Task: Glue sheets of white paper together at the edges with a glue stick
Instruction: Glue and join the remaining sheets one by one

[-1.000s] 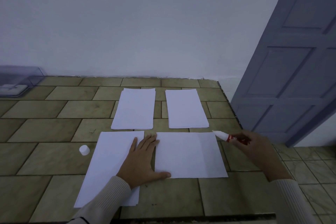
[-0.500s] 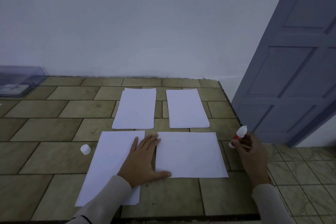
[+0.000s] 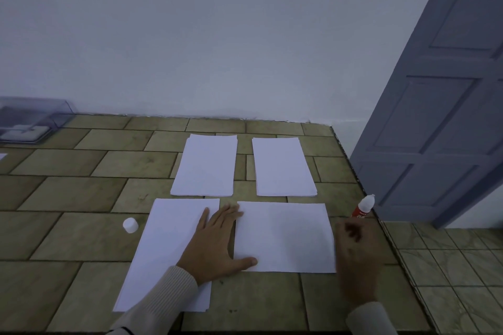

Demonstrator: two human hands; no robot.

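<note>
Pressing sheets (image 3: 163, 242), left hand (image 3: 215, 249) flat, fingers (image 3: 221, 219) straight; right hand (image 3: 356, 261) blurred, fingers' state unclear.

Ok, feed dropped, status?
Left hand flat on left sheet, thumb on right sheet. Right hand empty, blurred. Glue stick upright, uncapped, at table edge. Nothing obstructing.

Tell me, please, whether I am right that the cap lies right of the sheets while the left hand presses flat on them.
Not quite: the head view shows the cap lying left of the sheets, not right. The left hand does press flat on them.
</note>
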